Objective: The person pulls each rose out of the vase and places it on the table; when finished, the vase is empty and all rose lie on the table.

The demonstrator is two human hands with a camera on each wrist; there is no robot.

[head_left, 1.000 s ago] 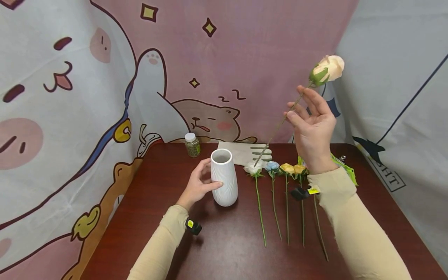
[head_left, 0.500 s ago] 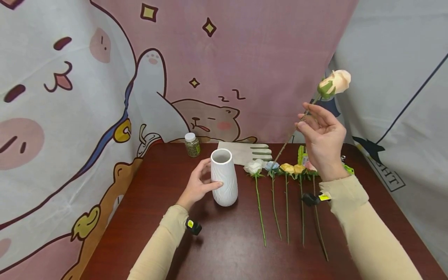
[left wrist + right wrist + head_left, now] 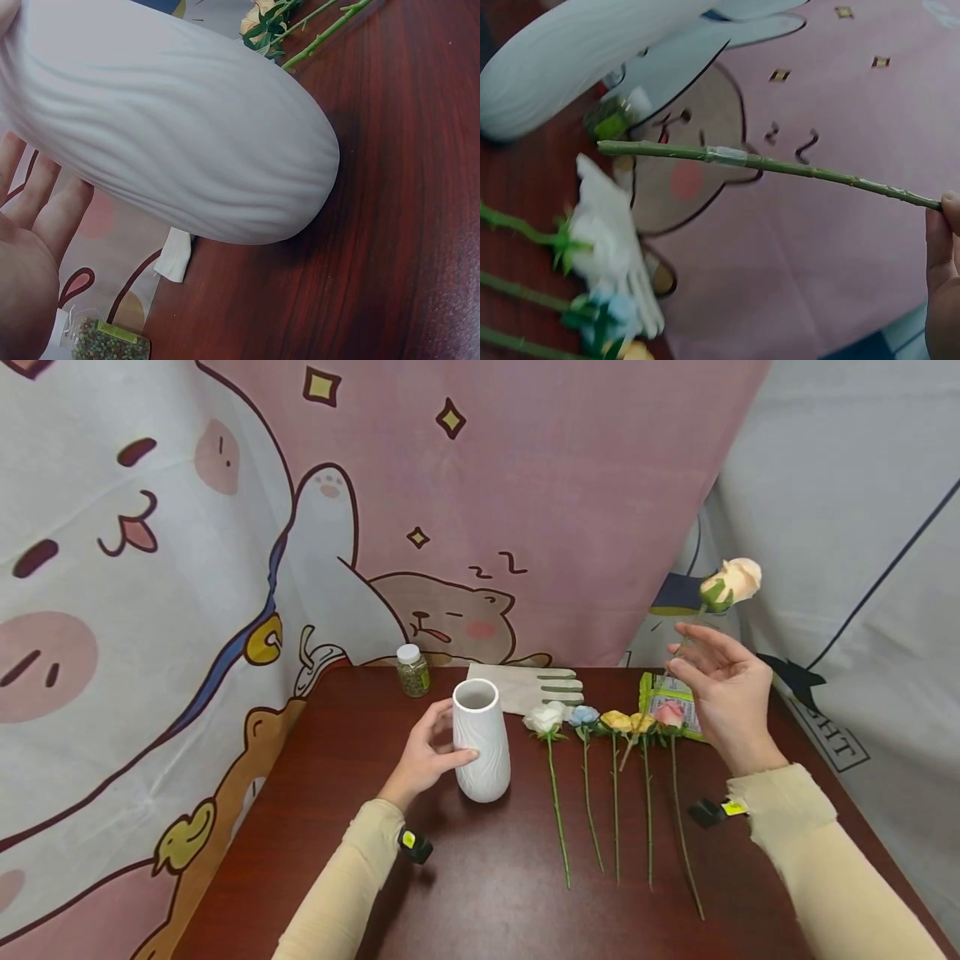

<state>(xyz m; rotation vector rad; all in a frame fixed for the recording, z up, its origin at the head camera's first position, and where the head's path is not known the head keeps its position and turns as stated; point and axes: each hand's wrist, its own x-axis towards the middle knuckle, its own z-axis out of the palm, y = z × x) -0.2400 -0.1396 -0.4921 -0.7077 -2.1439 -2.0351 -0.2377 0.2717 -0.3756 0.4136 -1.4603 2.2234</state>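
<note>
My left hand (image 3: pixel 427 756) grips the white vase (image 3: pixel 483 764), which stands upright on the table; the thumb lies across its near side. Wavy ridges cover the vase in the left wrist view. Over the table's right side, my right hand (image 3: pixel 731 702) pinches the stem of a cream rose (image 3: pixel 737 582), bloom up and stem slanting down to the left. The right wrist view shows the rose's green stem (image 3: pixel 780 165) reaching from the fingertips, with a clear band partway along. A row of flowers lies between the hands: a white rose (image 3: pixel 546 718), a blue, two yellow and a pink one.
A small jar (image 3: pixel 413 675) with a white lid stands behind the vase. At the back lies a pale glove (image 3: pixel 517 689), and a green packet (image 3: pixel 677 687) sits behind the pink flower. Printed cloth (image 3: pixel 585 510) hangs around the table.
My right hand has moved down and to the right with the cream rose, uncovering the pink flower and green packet. My left hand and the vase have stayed in place.
</note>
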